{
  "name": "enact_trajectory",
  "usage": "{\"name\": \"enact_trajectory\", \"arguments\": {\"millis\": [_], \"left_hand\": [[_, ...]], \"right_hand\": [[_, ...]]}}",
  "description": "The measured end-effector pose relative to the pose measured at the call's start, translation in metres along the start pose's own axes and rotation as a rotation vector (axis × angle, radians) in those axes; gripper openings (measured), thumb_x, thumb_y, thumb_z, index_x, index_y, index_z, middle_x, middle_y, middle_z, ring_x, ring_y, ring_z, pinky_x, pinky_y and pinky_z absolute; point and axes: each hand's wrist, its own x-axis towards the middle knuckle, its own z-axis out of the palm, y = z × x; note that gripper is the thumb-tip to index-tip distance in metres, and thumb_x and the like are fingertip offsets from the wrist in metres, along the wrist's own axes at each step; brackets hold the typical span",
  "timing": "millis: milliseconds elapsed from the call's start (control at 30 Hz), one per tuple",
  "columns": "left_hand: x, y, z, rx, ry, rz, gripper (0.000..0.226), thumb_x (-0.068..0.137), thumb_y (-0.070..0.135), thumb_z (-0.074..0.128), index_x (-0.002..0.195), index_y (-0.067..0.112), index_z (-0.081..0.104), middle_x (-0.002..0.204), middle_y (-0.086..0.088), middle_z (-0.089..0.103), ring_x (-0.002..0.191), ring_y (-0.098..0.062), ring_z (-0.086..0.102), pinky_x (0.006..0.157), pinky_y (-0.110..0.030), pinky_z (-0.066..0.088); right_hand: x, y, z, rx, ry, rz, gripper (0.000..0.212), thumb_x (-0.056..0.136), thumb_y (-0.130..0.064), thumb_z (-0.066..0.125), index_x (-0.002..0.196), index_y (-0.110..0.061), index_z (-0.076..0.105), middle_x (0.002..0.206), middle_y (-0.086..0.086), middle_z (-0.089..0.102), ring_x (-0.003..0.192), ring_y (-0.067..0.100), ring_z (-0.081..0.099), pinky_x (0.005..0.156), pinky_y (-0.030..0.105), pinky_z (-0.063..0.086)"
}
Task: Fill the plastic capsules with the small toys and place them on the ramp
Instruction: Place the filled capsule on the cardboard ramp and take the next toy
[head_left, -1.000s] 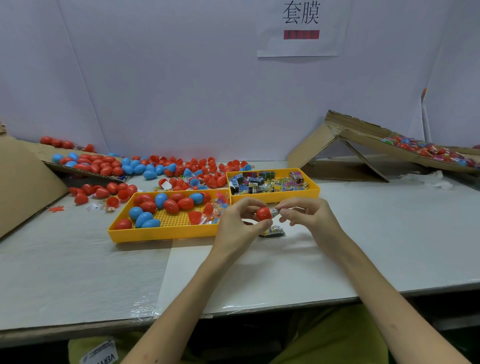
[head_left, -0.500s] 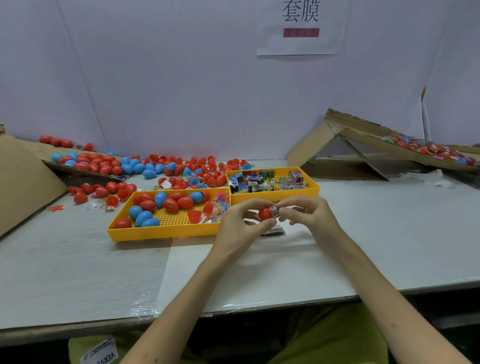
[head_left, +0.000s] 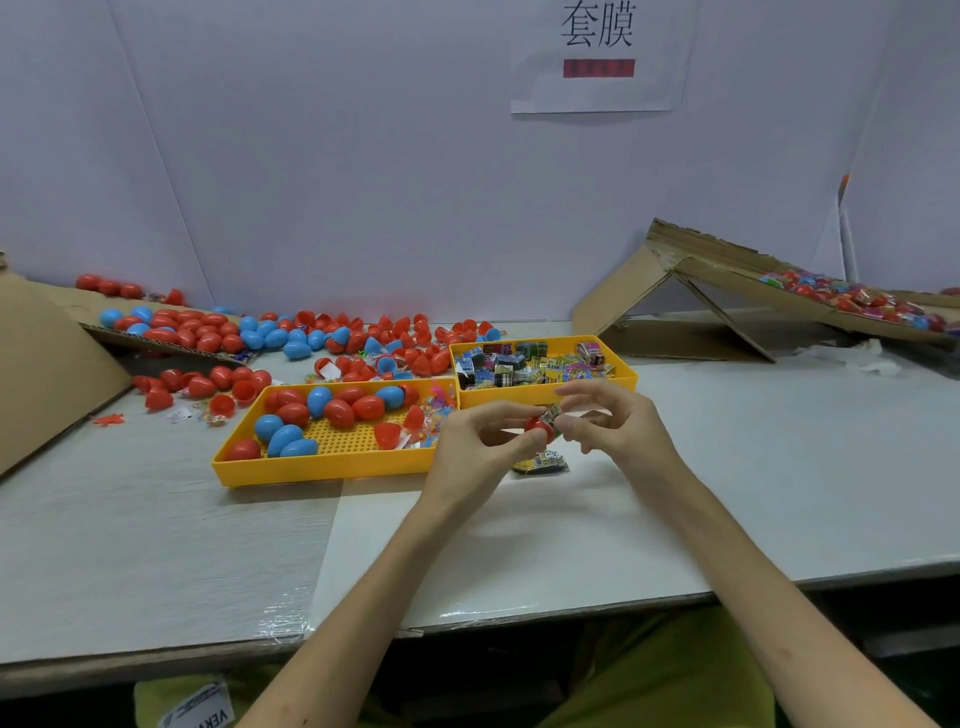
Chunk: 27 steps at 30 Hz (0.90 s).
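Mid-fill here: left hand (head_left: 467, 441) pinches a red capsule half (head_left: 537, 427) just near of the toy tray (head_left: 498, 399), and the right hand (head_left: 613, 426) has its fingers pinching a toy packet (head_left: 551, 414) into it. The ramp (head_left: 722, 273), far right, already holds plenty. Loads of empties (head_left: 197, 332) wait far left.

The white table (head_left: 779, 467) in front of me is carrying two yellow trays, the big tray (head_left: 322, 470) sitting just left of the small tray (head_left: 545, 397), with one toy packet (head_left: 540, 462) lying flat just in front of the small one. Loose red and blue capsules (head_left: 363, 343) are lying scattered behind the trays. A cardboard sheet (head_left: 47, 364) is sloping at my far left, and the cardboard ramp (head_left: 727, 270) is standing at my right near a crumpled white scrap (head_left: 862, 356).
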Motion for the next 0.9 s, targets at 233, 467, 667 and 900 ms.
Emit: {"name": "enact_trajectory", "arguments": {"millis": [233, 467, 667, 900], "left_hand": [[0.0, 0.007, -0.004, -0.225, 0.023, -0.119, 0.016, 0.088, 0.014, 0.074, 0.103, 0.019, 0.076, 0.092, -0.006, 0.078, 0.085, -0.024, 0.076, 0.071, -0.024, 0.059], [-0.001, 0.018, -0.003, -0.308, 0.111, -0.184, 0.02, 0.079, 0.026, 0.076, 0.098, 0.027, 0.075, 0.094, -0.003, 0.079, 0.091, -0.02, 0.075, 0.076, -0.025, 0.058], [-0.016, 0.024, 0.016, -0.819, 0.259, -0.313, 0.042, 0.075, 0.012, 0.076, 0.116, 0.005, 0.068, 0.106, -0.015, 0.076, 0.099, -0.025, 0.074, 0.074, -0.025, 0.06], [-0.032, 0.01, 0.028, -0.884, 0.405, -0.334, 0.037, 0.079, 0.009, 0.074, 0.114, 0.0, 0.069, 0.104, -0.02, 0.075, 0.099, -0.033, 0.073, 0.071, -0.028, 0.062]], "right_hand": [[0.001, 0.001, 0.002, 0.001, 0.032, -0.027, 0.031, 0.07, -0.031, 0.079, 0.086, -0.009, 0.065, 0.076, -0.002, 0.073, 0.066, 0.021, 0.072, 0.058, 0.024, 0.054], [-0.006, -0.009, 0.019, -0.014, 0.203, -0.132, 0.016, 0.08, -0.016, 0.08, 0.082, -0.007, 0.067, 0.071, 0.002, 0.072, 0.062, 0.021, 0.072, 0.058, 0.021, 0.054], [-0.03, -0.015, 0.051, -0.039, 0.327, -0.215, 0.023, 0.083, -0.013, 0.078, 0.101, -0.026, 0.073, 0.091, -0.014, 0.074, 0.078, 0.01, 0.072, 0.064, 0.018, 0.056], [-0.044, -0.004, 0.067, -0.174, 0.393, -0.204, 0.038, 0.077, -0.01, 0.083, 0.105, -0.034, 0.073, 0.083, -0.021, 0.072, 0.077, 0.005, 0.068, 0.064, 0.009, 0.051]]}}
